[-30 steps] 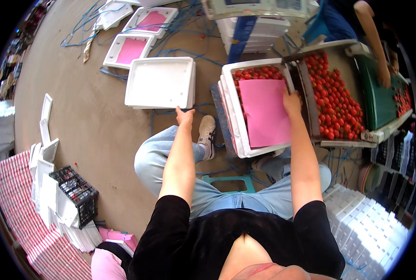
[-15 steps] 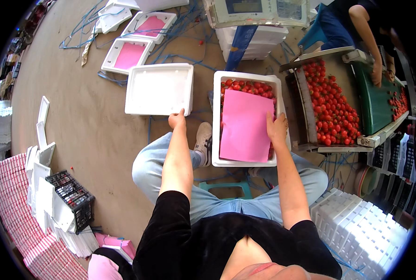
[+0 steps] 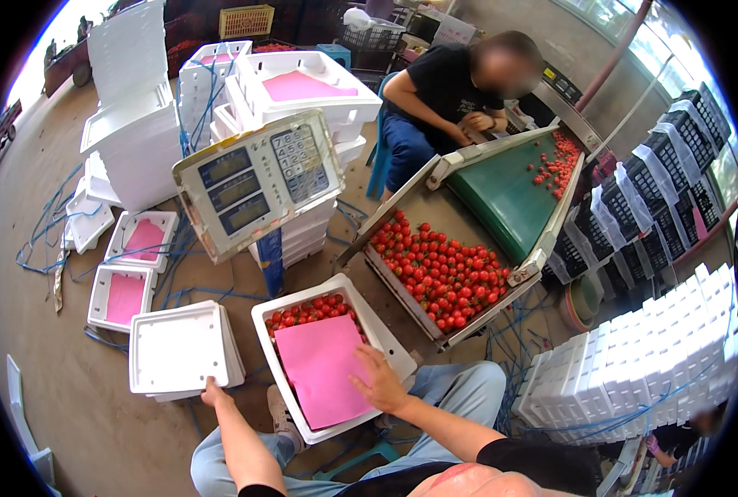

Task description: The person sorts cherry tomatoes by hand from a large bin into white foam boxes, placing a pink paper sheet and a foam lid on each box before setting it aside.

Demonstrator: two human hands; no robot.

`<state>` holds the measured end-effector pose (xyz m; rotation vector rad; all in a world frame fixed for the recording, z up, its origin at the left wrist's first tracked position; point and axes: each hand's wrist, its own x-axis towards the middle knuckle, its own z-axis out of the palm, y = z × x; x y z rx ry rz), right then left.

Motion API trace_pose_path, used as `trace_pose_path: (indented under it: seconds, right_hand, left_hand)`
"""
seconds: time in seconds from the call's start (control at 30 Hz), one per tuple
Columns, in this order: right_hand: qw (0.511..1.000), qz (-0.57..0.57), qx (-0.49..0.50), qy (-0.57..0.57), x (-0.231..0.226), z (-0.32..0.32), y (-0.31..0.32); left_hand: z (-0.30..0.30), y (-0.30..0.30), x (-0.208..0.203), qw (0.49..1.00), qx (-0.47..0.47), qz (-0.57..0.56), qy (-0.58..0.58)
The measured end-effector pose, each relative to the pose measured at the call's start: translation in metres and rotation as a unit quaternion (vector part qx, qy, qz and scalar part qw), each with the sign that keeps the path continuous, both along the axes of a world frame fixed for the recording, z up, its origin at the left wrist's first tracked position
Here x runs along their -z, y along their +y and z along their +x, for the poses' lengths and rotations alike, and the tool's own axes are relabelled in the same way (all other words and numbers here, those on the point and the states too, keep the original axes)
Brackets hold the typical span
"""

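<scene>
At the near left, a white foam lid [image 3: 176, 346] lies on top of other white pieces. My left hand [image 3: 214, 393] pinches its near right corner. In front of me stands a white foam box [image 3: 263, 331] filled with small red tomatoes [image 3: 312, 310]. A pink paper sheet [image 3: 319, 373] covers most of them, leaving the far rows bare. My right hand [image 3: 379, 383] rests on the sheet's right part, fingers spread, holding nothing.
Beyond the box, a scale display [image 3: 257, 178] stands before stacked foam boxes. A sorting table with loose tomatoes [image 3: 443, 282] and a green belt [image 3: 510, 190] is at right, a person [image 3: 447, 108] seated behind it. White stacks [image 3: 634, 356] fill the near right; blue straps litter the floor.
My view has swung up and to the right, bringing the seated person and crates into sight. My right hand has shifted from the box's right rim onto the pink sheet. My left hand stays at the lid.
</scene>
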<state>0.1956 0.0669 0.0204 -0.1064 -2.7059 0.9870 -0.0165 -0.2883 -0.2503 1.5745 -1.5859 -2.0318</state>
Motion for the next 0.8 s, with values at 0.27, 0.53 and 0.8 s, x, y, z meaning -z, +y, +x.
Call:
trace_pose_path:
  seconds: [0.27,0.53,0.8]
  right_hand:
    - [0.956,-0.209,-0.203,0.029,-0.056,-0.066,-0.103]
    - [0.930,-0.329,-0.149,0.068,-0.086,-0.016,-0.185]
    - [0.771,-0.631,0.025,-0.078,-0.044,0.021,-0.026]
  left_hand:
    - [0.075,0.028,-0.204,0.921,0.067,-0.379,0.062]
    - [0.239,0.076,-0.322,0.708,0.335,-0.518,0.345]
    - [0.244,0.082,-0.326,0.704,0.444,-0.406,0.378]
